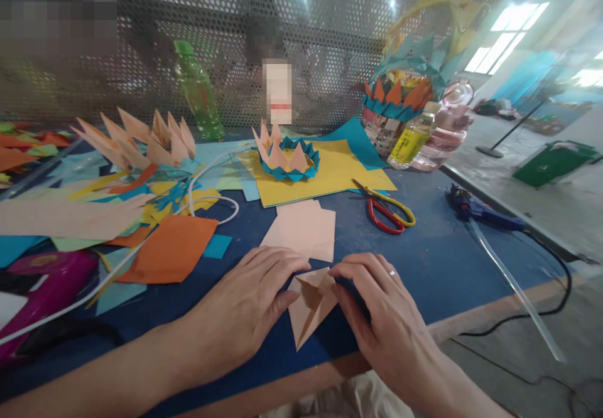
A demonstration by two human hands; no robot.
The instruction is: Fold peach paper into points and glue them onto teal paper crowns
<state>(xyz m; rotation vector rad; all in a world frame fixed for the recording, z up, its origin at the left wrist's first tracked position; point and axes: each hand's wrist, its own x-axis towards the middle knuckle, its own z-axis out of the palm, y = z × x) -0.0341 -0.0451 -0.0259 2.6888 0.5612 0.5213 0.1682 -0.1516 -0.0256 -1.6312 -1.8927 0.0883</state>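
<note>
Close to the table's front edge, a peach paper sheet (pixel 305 317) lies partly folded, with creased flaps standing up and a point toward me. My left hand (pixel 264 286) grips its left side between thumb and fingers. On the opposite edge, my right hand (pixel 367 286), with a ring on one finger, pinches the paper with thumb and forefinger. Just beyond my hands lie several flat peach paper squares (pixel 301 230). Farther back, a blue folded-paper ring (pixel 296 172) carrying peach paper points (pixel 269 145) rests on yellow paper sheets (pixel 330 173).
Red-and-yellow scissors (pixel 386 208) and a blue glue gun (pixel 490 211) with a clear glue stick lie right. Bottles (pixel 412 139) and a paper-trimmed basket (pixel 379 129) stand behind. Paper scraps, orange paper (pixel 172 248), a white cord (pixel 127 258) and a magenta tool (pixel 61 292) crowd the left.
</note>
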